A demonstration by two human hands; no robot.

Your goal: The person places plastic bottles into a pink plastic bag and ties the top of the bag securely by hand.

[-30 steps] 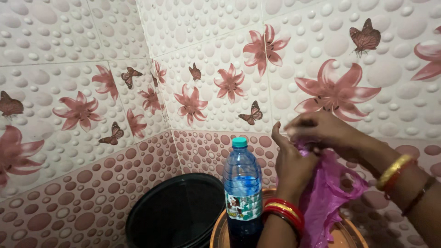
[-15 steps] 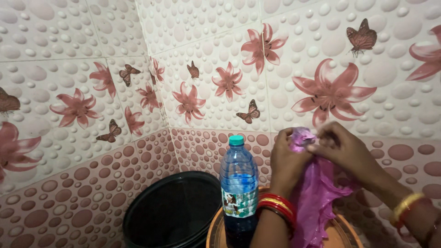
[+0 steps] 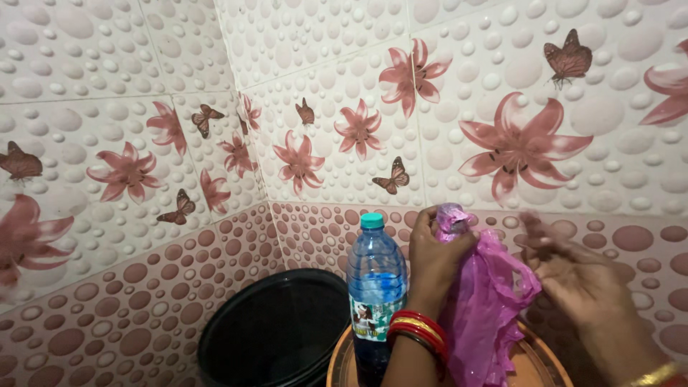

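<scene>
Left-hand [image 3: 433, 258] grip on pink bag [image 3: 487, 308], tiled corner [image 3: 251, 143]

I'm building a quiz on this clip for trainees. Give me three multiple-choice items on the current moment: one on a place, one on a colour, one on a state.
1. Where does the clear plastic bottle of blue liquid stand?
A. inside the black bucket
B. on the round brown stand
C. on a wall shelf

2. What colour is the bottle's cap?
A. teal green
B. red
C. white

3. How is the thin pink plastic bag held?
A. by both hands
B. by the right hand only
C. by the left hand only

Answers:
1 B: its base sits on the round brown stand, beside the black round bucket.
2 A: the cap is teal.
3 C: the left hand grips the bag's neck; the right hand is apart, fingers open.
</scene>
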